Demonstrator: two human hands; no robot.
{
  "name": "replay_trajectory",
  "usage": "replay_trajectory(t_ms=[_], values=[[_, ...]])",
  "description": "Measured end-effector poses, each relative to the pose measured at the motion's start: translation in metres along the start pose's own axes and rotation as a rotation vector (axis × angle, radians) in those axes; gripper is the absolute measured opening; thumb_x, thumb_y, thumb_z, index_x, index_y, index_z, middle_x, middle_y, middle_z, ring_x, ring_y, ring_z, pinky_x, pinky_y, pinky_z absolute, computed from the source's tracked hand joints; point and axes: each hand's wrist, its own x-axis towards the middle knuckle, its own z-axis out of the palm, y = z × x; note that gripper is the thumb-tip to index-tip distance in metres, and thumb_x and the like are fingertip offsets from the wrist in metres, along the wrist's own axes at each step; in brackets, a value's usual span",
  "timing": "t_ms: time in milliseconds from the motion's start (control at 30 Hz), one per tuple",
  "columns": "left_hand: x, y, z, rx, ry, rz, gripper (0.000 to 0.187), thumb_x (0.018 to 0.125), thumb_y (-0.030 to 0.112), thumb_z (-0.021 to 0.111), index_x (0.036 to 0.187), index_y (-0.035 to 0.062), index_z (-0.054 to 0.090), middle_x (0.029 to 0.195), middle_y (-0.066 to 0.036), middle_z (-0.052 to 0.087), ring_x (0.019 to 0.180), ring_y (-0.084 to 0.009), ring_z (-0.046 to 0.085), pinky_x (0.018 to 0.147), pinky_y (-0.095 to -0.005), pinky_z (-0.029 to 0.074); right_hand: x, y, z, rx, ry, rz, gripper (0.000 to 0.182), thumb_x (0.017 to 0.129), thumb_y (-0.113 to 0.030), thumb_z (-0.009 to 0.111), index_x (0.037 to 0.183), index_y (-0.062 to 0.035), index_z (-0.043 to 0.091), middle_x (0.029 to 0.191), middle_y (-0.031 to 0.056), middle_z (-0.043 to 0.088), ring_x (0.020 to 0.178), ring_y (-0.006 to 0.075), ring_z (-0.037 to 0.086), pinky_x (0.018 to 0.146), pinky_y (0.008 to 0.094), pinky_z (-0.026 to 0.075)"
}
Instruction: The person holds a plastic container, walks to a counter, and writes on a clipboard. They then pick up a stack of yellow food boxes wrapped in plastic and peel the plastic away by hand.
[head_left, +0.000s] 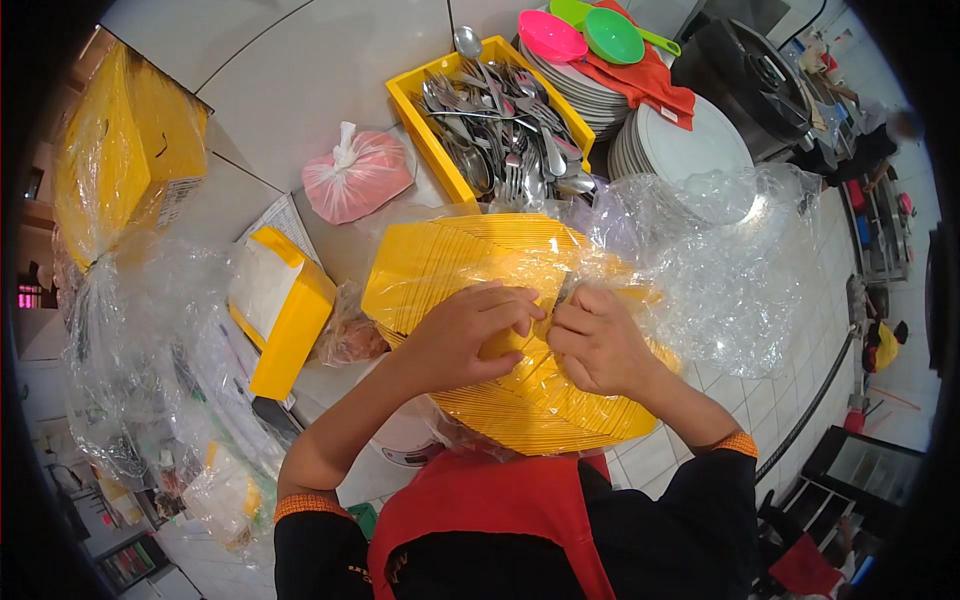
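A thick stack of flat yellow cardboard pieces (430,265) lies fanned in front of me, wrapped in a clear plastic bag (730,290) whose loose end spreads out to the right. My right hand (600,345) is closed in a pinch on the plastic over the middle of the stack. Just left of it, my left hand (475,335) rests on the wrapped stack with fingers bent around the plastic. Its fingertips come close to the right hand. The exact grip points are partly hidden by the fingers.
Beyond the stack are a yellow tray (455,190) of cutlery, a tied bag with pink contents (357,175), and white plates (690,140). Pink (552,37) and green bowls (614,37) sit above a red cloth (640,75). A yellow box (290,320) stands left.
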Motion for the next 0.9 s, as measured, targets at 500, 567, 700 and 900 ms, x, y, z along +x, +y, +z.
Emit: replay_trajectory(t_ms=[500,567,700,900], values=[[0.001,0.0009,-0.0026,-0.036,-0.004,-0.027,0.026,0.072,0.008,0.069,0.09,0.0108,0.05,0.118,-0.004,0.063,0.124,-0.0263,0.051,0.106,-0.0442,0.034,-0.0049,0.0018,-0.0044,0.045,-0.012,0.059,0.02,0.065,-0.008,0.057,0.085,-0.0052,0.057,0.083,0.0076,0.05,0.077,0.0268,0.047,0.069,0.0385,0.04],[0.0015,0.0012,-0.0028,-0.043,-0.002,-0.02,0.026,0.072,0.008,0.068,0.09,0.0107,0.05,0.118,-0.004,0.064,0.124,-0.0264,0.051,0.106,-0.0439,0.034,-0.0055,0.0019,-0.0051,0.034,-0.03,0.066,0.024,0.065,-0.008,0.057,0.089,-0.0046,0.059,0.084,0.0077,0.051,0.077,0.0269,0.047,0.069,0.0385,0.04],[0.0011,0.0018,-0.0029,-0.029,-0.002,-0.023,0.026,0.071,0.007,0.068,0.09,0.0104,0.051,0.119,-0.005,0.063,0.123,-0.0269,0.051,0.105,-0.0428,0.035,-0.0052,0.0014,-0.0044,0.024,-0.025,0.069,0.03,0.065,-0.008,0.057,0.095,-0.0042,0.061,0.084,0.0077,0.051,0.078,0.0268,0.047,0.07,0.0385,0.04],[-0.0004,-0.0017,-0.0005,-0.037,0.015,-0.04,0.03,0.07,0.007,0.068,0.095,0.0101,0.053,0.121,-0.008,0.061,0.12,-0.0285,0.052,0.105,-0.0414,0.035,-0.0001,-0.0025,-0.0074,-0.017,-0.076,0.1,0.033,0.067,-0.009,0.058,0.099,-0.0038,0.061,0.084,0.0079,0.05,0.079,0.0269,0.048,0.07,0.0389,0.04]])
